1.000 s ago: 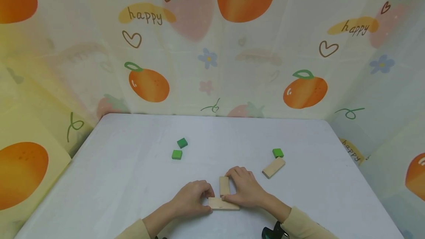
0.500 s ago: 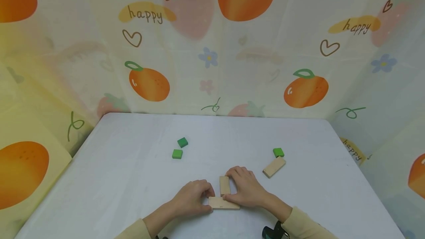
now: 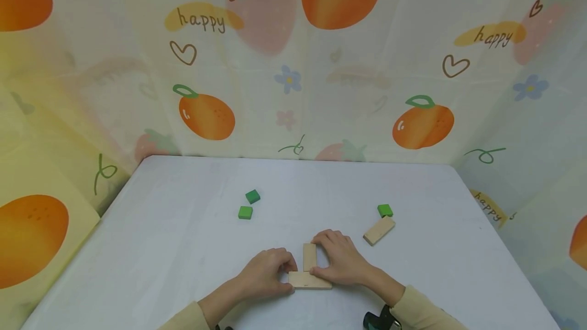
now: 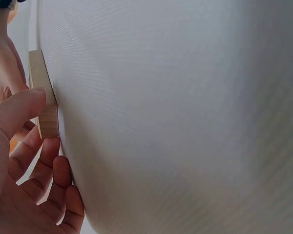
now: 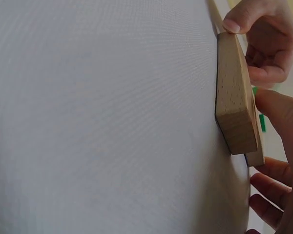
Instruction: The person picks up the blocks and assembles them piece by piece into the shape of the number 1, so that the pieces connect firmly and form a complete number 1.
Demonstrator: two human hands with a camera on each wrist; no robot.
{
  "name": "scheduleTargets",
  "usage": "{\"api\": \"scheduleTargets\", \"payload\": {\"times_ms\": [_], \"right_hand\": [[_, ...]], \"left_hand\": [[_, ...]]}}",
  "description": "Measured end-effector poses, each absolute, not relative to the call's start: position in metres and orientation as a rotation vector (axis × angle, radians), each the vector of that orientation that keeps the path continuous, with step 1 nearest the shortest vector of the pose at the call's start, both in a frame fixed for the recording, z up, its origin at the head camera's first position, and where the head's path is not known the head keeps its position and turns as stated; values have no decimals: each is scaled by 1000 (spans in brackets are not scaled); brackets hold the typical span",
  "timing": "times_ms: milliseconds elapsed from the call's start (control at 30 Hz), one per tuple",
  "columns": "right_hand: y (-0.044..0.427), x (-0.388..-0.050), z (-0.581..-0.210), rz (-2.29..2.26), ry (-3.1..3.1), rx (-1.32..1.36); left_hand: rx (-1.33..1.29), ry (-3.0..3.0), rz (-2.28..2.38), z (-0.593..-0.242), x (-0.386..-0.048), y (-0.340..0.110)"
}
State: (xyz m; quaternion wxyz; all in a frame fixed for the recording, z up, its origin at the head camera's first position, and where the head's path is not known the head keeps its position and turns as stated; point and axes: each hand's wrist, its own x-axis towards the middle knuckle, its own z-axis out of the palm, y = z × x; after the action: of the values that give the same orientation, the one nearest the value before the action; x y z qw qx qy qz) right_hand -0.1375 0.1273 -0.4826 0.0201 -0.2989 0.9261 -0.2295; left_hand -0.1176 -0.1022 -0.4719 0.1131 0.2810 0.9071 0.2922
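Observation:
A pale wooden block (image 3: 309,280) lies crosswise at the table's near middle, and a second wooden block (image 3: 309,257) stands end-on to its far side, forming an upside-down T. The left hand (image 3: 267,274) pinches the crosswise block's left end between thumb and fingers; in the left wrist view its thumb lies against that block (image 4: 43,80). The right hand (image 3: 343,261) grips the second block, fingertips at its far end and thumb by its near end. In the right wrist view the crosswise block (image 5: 233,83) partly hides the other one.
Two green blocks, one darker (image 3: 252,196) and one lighter (image 3: 245,213), lie left of centre farther back. To the right, another green block (image 3: 384,210) touches a slanted wooden block (image 3: 379,230). A patterned cloth hangs behind the white table (image 3: 183,187).
The right thumb has shifted very slightly to the right along the near end of the second block. Both hands otherwise stay in place, and the blocks keep their arrangement.

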Motion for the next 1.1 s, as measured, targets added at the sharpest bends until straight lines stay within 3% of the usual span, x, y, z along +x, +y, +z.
{"api": "scheduleTargets", "payload": {"times_ms": [1100], "right_hand": [[129,-140,-482,-740,2879,-948]], "left_hand": [[819,2642,873,-472,-119,-101]]}}
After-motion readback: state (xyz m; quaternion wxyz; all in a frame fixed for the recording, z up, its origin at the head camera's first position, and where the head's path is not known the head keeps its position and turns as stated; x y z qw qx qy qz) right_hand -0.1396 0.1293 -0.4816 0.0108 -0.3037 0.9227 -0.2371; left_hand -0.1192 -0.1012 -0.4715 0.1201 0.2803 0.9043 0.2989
